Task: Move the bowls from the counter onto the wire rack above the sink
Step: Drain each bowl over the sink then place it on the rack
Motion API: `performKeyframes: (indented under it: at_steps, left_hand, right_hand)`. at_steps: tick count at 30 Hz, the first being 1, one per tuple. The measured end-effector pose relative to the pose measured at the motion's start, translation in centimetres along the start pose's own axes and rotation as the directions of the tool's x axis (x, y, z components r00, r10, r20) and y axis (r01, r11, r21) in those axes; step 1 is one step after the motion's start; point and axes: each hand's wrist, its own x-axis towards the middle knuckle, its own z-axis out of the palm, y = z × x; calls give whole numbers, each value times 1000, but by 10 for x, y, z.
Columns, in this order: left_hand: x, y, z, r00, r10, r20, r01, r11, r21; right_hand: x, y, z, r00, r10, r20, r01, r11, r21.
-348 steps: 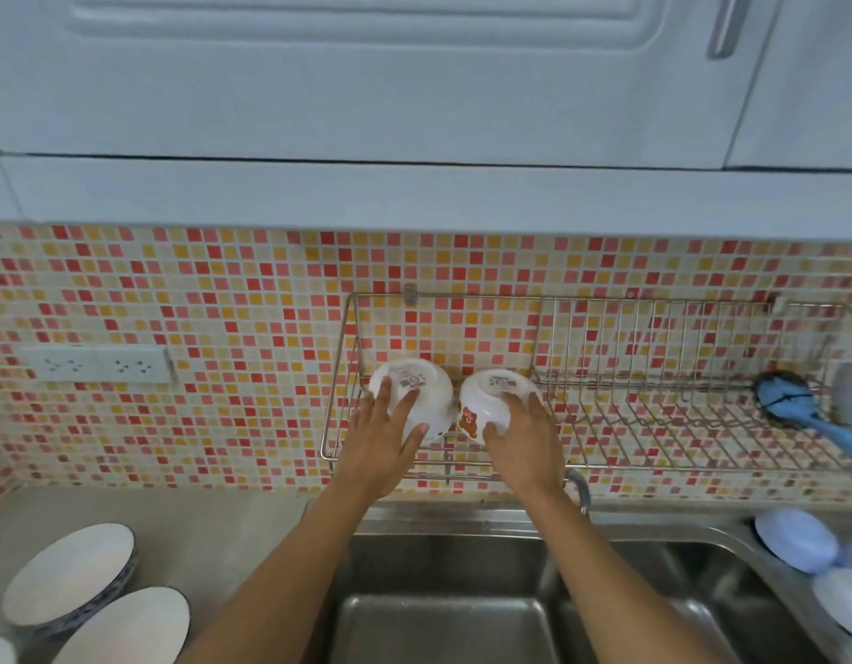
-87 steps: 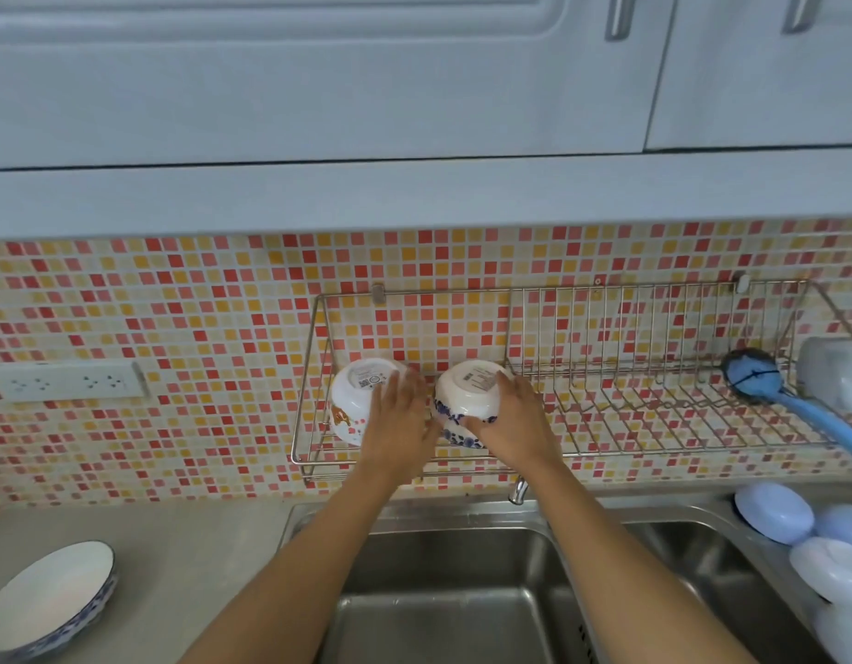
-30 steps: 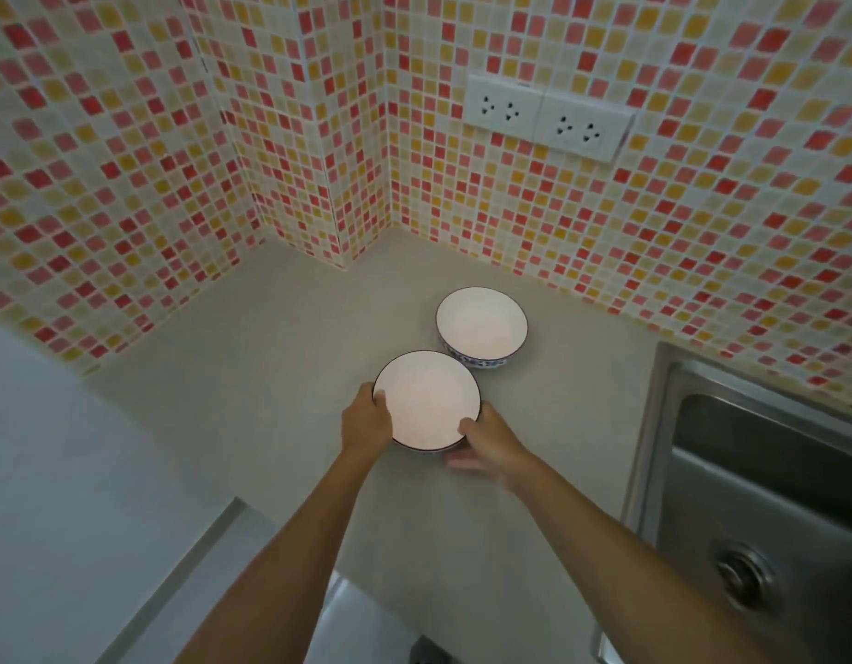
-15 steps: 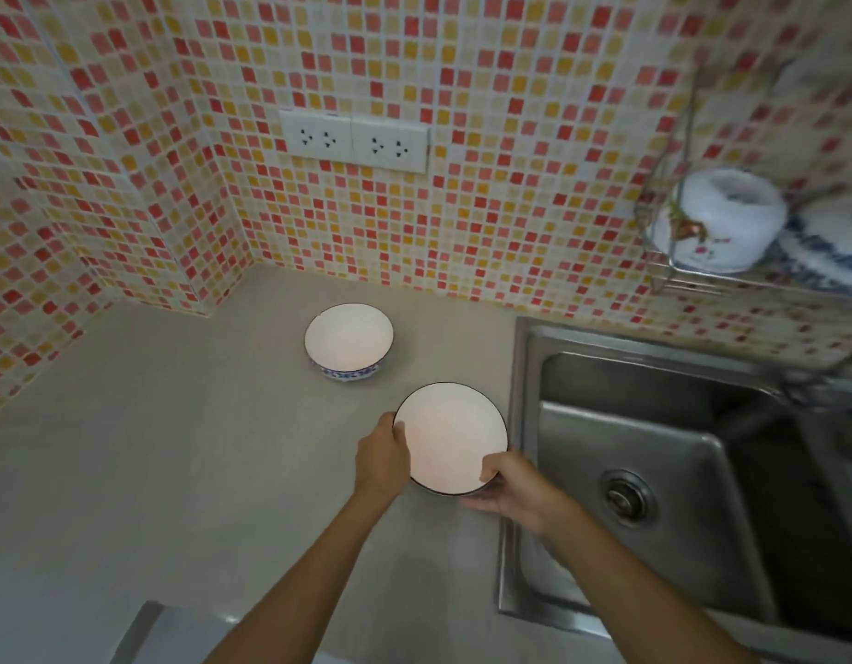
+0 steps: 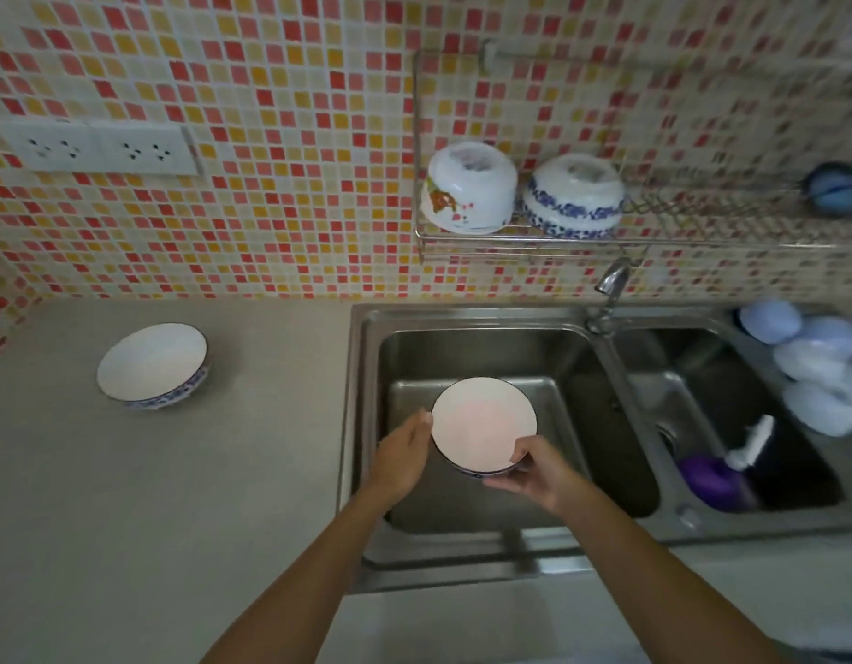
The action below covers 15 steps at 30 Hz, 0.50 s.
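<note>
Both my hands hold a wide white bowl with a dark rim (image 5: 484, 426) upright over the left sink basin. My left hand (image 5: 401, 455) presses its left side and my right hand (image 5: 529, 467) grips its near right edge from below. A second white bowl with a blue pattern (image 5: 152, 364) stands upright on the grey counter (image 5: 175, 472) at the left. On the wire rack (image 5: 654, 239) above the sink, a flower-printed bowl (image 5: 469, 191) and a blue-patterned bowl (image 5: 573, 198) lie upside down at its left end.
A double steel sink (image 5: 362, 424) with a tap (image 5: 611, 285) lies under the rack. The right basin holds a purple item and a white bottle (image 5: 723, 472). Pale blue lids (image 5: 807, 357) are piled at the far right. A blue brush (image 5: 833, 186) rests on the rack's right end.
My hands have carried the dark-rimmed bowl from the counter rightward over the left sink basin. The view has swung right, and the rack with its two bowls shows fully.
</note>
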Motion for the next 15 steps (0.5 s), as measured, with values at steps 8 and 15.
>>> performKeyframes:
  at_steps: [8, 15]
  left_hand:
    - [-8, -33, 71, 977, -158, 144, 97, 928, 359]
    - [-24, -68, 100, 987, -120, 107, 23, 765, 644]
  right_hand:
    - [12, -20, -82, 998, -22, -66, 22, 1000, 1]
    - [29, -17, -112, 989, -54, -134, 47, 997, -54]
